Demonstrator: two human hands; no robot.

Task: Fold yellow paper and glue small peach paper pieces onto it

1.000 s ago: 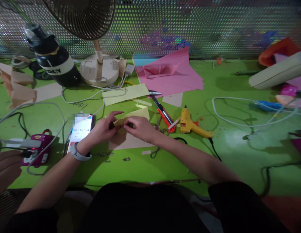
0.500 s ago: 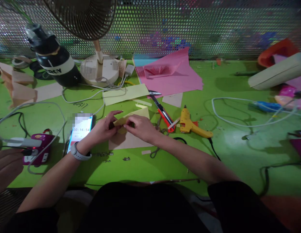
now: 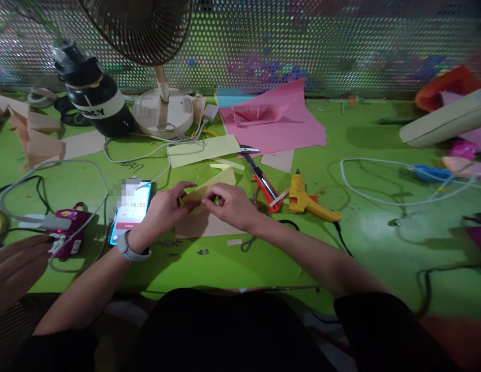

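Between my two hands is a folded piece of yellow paper (image 3: 221,181), its far corner pointing up and away from me. My left hand (image 3: 170,206) pinches its left end, with a grey watch on the wrist. Fingers of my right hand (image 3: 228,204) are closed on the near edge, close to the left fingertips. Beneath both hands a pale pinkish sheet (image 3: 209,227) lies on the green table. A flat yellow paper strip (image 3: 204,150) and a red utility knife (image 3: 266,186) lie just beyond. Part of the fold is hidden by my fingers.
A yellow glue gun (image 3: 304,199) lies right of my hands, scissors partly under my right wrist. A lit phone (image 3: 132,212) is by my left wrist. Another person's hand (image 3: 21,263) is at a purple power socket (image 3: 70,232). A fan (image 3: 163,111), bottle (image 3: 101,103) and pink paper (image 3: 279,124) stand or lie behind.
The whole view has shifted slightly. My hands stay on the yellow paper, which has tilted a little. The other person's hand remains by the purple socket.
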